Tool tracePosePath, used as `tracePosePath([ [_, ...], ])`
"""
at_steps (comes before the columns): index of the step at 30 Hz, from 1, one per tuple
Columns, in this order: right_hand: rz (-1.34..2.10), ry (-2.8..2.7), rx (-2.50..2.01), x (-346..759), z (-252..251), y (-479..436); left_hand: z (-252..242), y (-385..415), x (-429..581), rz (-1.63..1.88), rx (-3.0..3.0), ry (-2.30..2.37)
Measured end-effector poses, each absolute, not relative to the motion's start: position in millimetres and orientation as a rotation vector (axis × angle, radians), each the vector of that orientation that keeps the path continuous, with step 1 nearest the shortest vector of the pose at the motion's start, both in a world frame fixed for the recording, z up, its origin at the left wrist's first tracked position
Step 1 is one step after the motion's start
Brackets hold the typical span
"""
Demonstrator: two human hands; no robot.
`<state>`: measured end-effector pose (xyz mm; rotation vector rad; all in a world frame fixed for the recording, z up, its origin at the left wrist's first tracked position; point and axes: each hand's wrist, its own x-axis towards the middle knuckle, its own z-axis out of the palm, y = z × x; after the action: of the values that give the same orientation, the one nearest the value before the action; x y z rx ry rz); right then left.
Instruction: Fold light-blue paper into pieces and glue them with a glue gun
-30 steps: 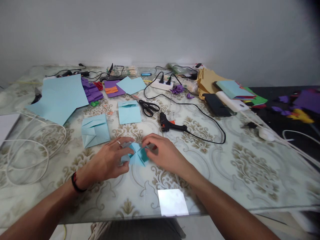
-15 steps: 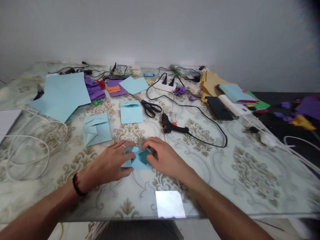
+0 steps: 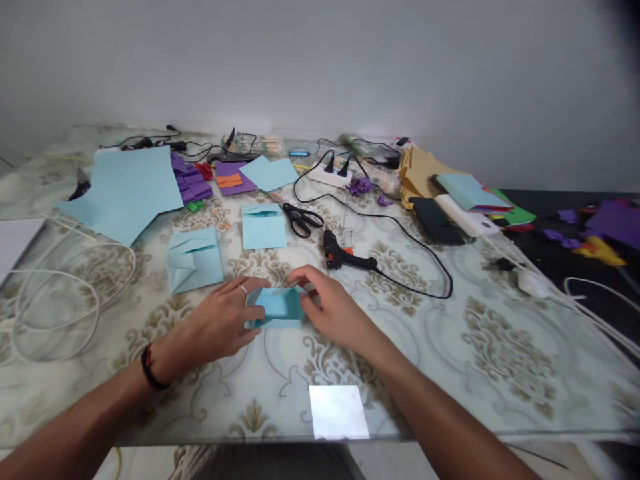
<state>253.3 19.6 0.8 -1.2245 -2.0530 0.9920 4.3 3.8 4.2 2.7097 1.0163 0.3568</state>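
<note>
From my head camera I look down at the leafy table [image 3: 425,367], the biggest thing I see. Next is the big sheet [image 3: 130,193], light blue and flat, at the back on the left.

Then come my two hands. My left hand [image 3: 220,320] is bent in close at the left end of a blue box. One finger dips inside and the thumb is outside, so this grip has hold of the box's side. My right hand [image 3: 333,310] is half curled at the right end. A gap shows between its finger and thumb, and I cannot tell if that grip pinches the box or just touches it.

The brown paper [image 3: 425,167] sits in a pile at the back on the right. The phone [image 3: 437,221] lies in front of it.

A folded paper [image 3: 195,260] lies behind my left hand, and a flatter blue paper [image 3: 263,230] lies behind the box. The glue gun [image 3: 347,253] is on its side behind my right hand.

The box [image 3: 280,308] is made of blue paper. It sits on the table between my hands with its top open.

The scissors [image 3: 303,219] are just right of the flatter blue paper. The power strip [image 3: 325,175] is farther back. The smallest thing is the ring [image 3: 243,289] on my left hand.
</note>
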Motion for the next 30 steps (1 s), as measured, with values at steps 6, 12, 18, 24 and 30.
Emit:
tracePosePath([
  [6, 0.9, -2.207, -1.02, 252.8, -1.0, 17.0, 7.0, 1.7, 6.1, 0.335, 2.731, 1.083],
  [12, 0.768, -2.324, -1.012, 252.2, -3.5, 14.1, 6.9, -3.3, 8.7, 0.406, 2.751, 1.123],
  [18, 0.736, -2.394, -1.044, 251.6, -2.4, 13.7, 7.1, -4.6, 11.2, 0.433, 2.806, 1.146],
  [24, 0.763, -2.399, -1.077, 251.4, 1.8, 13.1, 5.6, -4.6, 9.3, 0.522, 2.86, 1.158],
  [30, 0.753, -2.364, -1.105, 252.0, 0.0, 14.9, -1.1, -1.3, 7.2, 0.639, 2.764, 1.175],
])
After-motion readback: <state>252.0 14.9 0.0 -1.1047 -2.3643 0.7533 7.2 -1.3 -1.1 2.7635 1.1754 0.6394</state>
